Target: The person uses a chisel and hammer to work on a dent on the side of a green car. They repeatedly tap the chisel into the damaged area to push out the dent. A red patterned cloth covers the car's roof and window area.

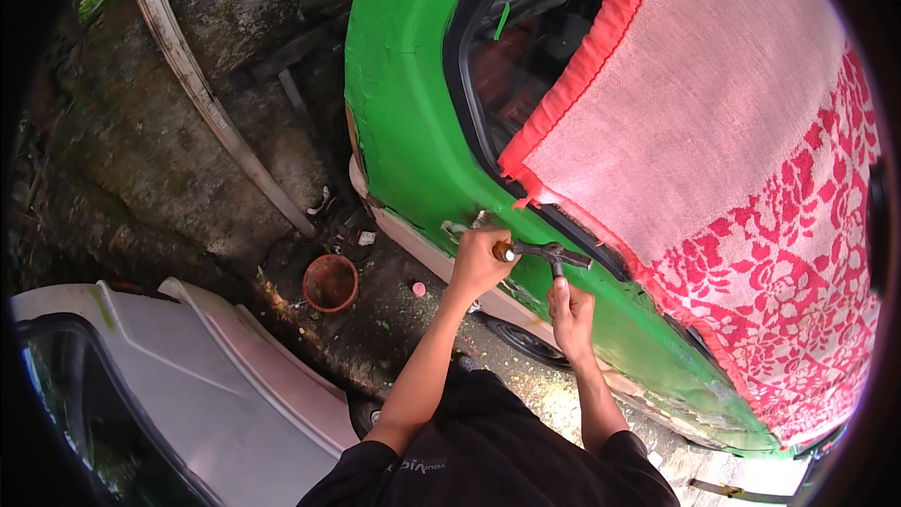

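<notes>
My left hand (479, 263) is closed around a short tool (504, 251) with a brown handle and metal-capped end, held against the green vehicle panel (404, 113) beside a patch of chipped paint (454, 227); its working tip is hidden. My right hand (571, 314) grips a hammer, whose metal head (568, 256) is level with the capped end and very close to it; I cannot tell if they touch. A pink floral cloth (699, 113) with a red edge covers much of the vehicle above my hands, partly over a dark-trimmed window (511, 56).
A pale vehicle body (178, 366) is at lower left. Between the vehicles lie a round reddish pot (329, 308), a small pink round object (419, 289) and scattered debris. A long curved pale strip (206, 103) lies at upper left. A wheel (526, 347) sits below the green panel.
</notes>
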### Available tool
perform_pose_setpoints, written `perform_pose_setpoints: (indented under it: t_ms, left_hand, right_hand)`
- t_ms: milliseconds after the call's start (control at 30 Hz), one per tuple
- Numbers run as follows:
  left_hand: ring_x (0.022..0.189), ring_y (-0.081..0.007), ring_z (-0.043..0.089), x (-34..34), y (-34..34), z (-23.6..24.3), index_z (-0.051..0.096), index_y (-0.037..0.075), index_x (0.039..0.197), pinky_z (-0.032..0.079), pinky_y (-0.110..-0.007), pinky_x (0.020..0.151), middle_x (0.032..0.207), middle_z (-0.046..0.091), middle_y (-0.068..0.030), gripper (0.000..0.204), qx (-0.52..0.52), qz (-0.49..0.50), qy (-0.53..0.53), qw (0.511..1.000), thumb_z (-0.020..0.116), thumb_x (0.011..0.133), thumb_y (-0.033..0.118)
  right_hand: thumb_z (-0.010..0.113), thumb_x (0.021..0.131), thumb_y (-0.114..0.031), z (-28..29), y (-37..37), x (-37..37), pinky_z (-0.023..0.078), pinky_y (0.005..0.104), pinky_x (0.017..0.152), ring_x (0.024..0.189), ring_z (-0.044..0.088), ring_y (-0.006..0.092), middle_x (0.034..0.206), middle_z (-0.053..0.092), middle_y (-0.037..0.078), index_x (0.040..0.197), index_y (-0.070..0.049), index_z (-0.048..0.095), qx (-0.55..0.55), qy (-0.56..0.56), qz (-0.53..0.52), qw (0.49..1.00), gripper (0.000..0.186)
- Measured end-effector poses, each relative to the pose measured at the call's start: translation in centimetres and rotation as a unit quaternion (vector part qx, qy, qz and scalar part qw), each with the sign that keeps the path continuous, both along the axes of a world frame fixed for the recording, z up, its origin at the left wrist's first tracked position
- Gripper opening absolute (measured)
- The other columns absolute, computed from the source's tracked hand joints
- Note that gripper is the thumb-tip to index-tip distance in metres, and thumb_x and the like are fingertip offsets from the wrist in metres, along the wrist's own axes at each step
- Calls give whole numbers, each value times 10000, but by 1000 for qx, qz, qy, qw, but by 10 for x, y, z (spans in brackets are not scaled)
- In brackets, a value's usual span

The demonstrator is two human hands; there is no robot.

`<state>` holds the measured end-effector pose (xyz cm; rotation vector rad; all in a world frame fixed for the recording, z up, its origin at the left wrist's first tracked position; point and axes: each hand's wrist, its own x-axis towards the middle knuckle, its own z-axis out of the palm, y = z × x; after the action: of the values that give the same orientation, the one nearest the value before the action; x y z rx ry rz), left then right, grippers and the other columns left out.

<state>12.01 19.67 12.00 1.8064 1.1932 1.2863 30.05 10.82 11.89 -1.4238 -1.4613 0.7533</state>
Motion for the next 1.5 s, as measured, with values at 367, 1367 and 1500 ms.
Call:
perform_pose_setpoints:
  t_ms: [367, 1367, 1500]
  left_hand:
    - [519, -301, 564, -5, -4, -27, 545, 19, 650, 419, -377, 484, 602, 557, -125, 170, 123, -51, -34, 990, 699, 711, -21]
    - [471, -232, 440, -35, -30, -47, 376, 30, 575, 355, -348, 462, 533, 402, -83, 331, 253, 16, -77, 964, 660, 639, -126]
    - [448, -226, 393, -86, -28, -48, 376, 17, 579, 335, -323, 461, 527, 374, -78, 292, 288, 135, -18, 948, 602, 716, -105]
  right_hand:
    - [434, 1082, -433, -19, -28, 3, 234, 232, 401, 455, 327, 36, 553, 386, -51, 682, -85, 457, -144, 203, -22, 968, 531]
    - [415, 1071, -496, -34, -35, 4, 186, 227, 366, 403, 254, 31, 529, 314, -68, 705, -113, 410, -197, 245, -3, 949, 530]
    - [420, 1070, -493, -33, -32, 5, 192, 227, 372, 412, 269, 31, 534, 331, -66, 699, -108, 424, -198, 248, 1, 948, 534]
